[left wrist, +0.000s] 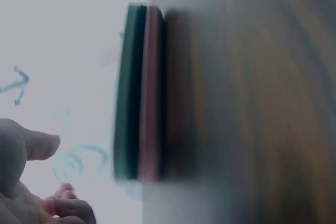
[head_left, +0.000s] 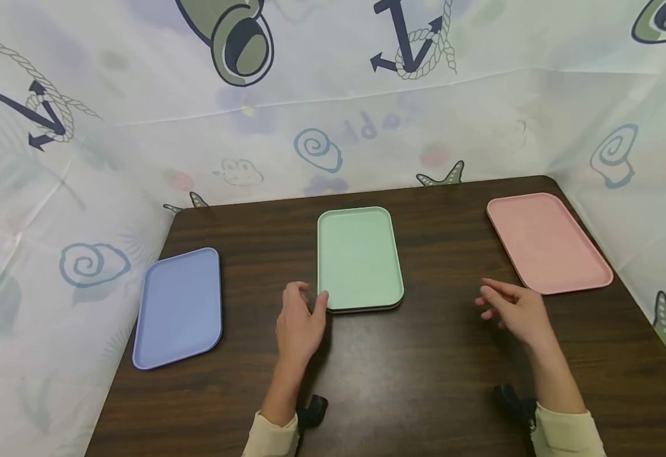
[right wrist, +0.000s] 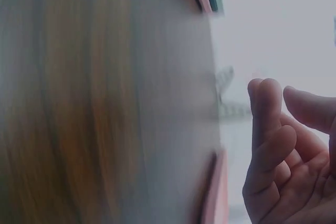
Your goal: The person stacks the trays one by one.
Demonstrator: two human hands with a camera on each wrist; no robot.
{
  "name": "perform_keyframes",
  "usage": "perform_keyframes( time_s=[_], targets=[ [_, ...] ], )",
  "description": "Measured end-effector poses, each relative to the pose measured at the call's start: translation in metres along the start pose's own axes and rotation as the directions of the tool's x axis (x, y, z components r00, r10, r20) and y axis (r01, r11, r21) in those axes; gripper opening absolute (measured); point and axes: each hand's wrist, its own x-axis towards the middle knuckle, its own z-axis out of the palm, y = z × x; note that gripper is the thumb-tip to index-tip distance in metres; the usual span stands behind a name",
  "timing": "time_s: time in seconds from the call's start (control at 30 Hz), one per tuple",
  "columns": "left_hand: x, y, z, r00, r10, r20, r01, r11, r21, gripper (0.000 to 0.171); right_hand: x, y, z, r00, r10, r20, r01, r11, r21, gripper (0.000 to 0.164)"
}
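Observation:
A pale green tray lies at the middle of the table. In the left wrist view its edge sits above a pink tray's edge, so the two are stacked. My left hand is by the stack's near left corner; in the left wrist view its thumb and fingers are spread and hold nothing. To the right, my right hand hovers by the near left corner of a separate pink tray. Its fingers are loosely bent, thumb close to the fingertips, with nothing between them.
A blue tray lies at the table's left edge. The dark wooden table meets a printed white cloth at the back and on both sides. A black band sits at each wrist, by the cream sleeves.

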Motion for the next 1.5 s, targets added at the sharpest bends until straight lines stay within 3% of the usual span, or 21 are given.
perform_keyframes(
  time_s=[0.07, 0.17, 0.3, 0.4, 0.5, 0.6, 0.67, 0.77, 0.93, 1.1, 1.2, 1.33, 1.5],
  targets=[
    [-0.002, 0.011, 0.003, 0.995, 0.087, -0.047, -0.086, 0.996, 0.014, 0.035, -0.001, 0.007, -0.019, 0.999, 0.010, -0.046, -0.009, 1.000, 0.026, 0.036],
    [-0.005, 0.030, 0.013, 0.966, 0.249, -0.077, -0.245, 0.968, 0.054, 0.026, -0.003, 0.015, -0.047, 0.993, 0.058, -0.107, -0.048, 0.995, 0.093, 0.017],
    [-0.009, 0.061, 0.035, 0.884, 0.467, -0.009, -0.465, 0.882, 0.078, 0.017, -0.001, 0.024, -0.078, 0.973, 0.152, -0.176, -0.117, 0.974, 0.193, 0.013],
    [-0.014, 0.084, 0.055, 0.810, 0.575, 0.118, -0.583, 0.811, 0.052, 0.012, 0.000, 0.030, -0.095, 0.955, 0.207, -0.212, -0.150, 0.955, 0.257, 0.016],
    [-0.018, 0.101, 0.076, 0.743, 0.613, 0.267, -0.644, 0.764, 0.037, 0.011, 0.002, 0.036, -0.107, 0.942, 0.241, -0.232, -0.168, 0.940, 0.295, 0.015],
    [-0.018, 0.114, 0.096, 0.685, 0.604, 0.408, -0.677, 0.734, 0.049, 0.019, 0.006, 0.042, -0.114, 0.916, 0.281, -0.286, -0.210, 0.944, 0.256, 0.012],
    [-0.018, 0.121, 0.108, 0.648, 0.582, 0.492, -0.697, 0.714, 0.074, 0.027, 0.010, 0.044, -0.117, 0.891, 0.314, -0.327, -0.253, 0.943, 0.216, 0.028],
    [-0.016, 0.132, 0.122, 0.613, 0.519, 0.596, -0.708, 0.696, 0.122, 0.039, 0.016, 0.047, -0.122, 0.852, 0.358, -0.383, -0.319, 0.934, 0.163, 0.054],
    [-0.014, 0.150, 0.147, 0.591, 0.394, 0.704, -0.697, 0.688, 0.200, 0.049, 0.024, 0.051, -0.135, 0.823, 0.403, -0.400, -0.384, 0.914, 0.130, 0.062],
    [-0.012, 0.167, 0.172, 0.585, 0.375, 0.719, -0.715, 0.658, 0.238, 0.028, 0.028, 0.053, -0.146, 0.819, 0.412, -0.400, -0.395, 0.909, 0.130, 0.068],
    [-0.010, 0.176, 0.184, 0.580, 0.349, 0.736, -0.709, 0.661, 0.245, 0.024, 0.031, 0.054, -0.149, 0.818, 0.419, -0.394, -0.408, 0.906, 0.115, 0.072],
    [-0.007, 0.187, 0.198, 0.578, 0.291, 0.762, -0.677, 0.693, 0.249, 0.024, 0.036, 0.057, -0.152, 0.809, 0.440, -0.390, -0.447, 0.891, 0.078, 0.072],
    [-0.001, 0.200, 0.212, 0.590, 0.229, 0.775, -0.607, 0.759, 0.237, 0.027, 0.041, 0.066, -0.155, 0.828, 0.432, -0.357, -0.455, 0.890, 0.020, 0.072]
  ],
)
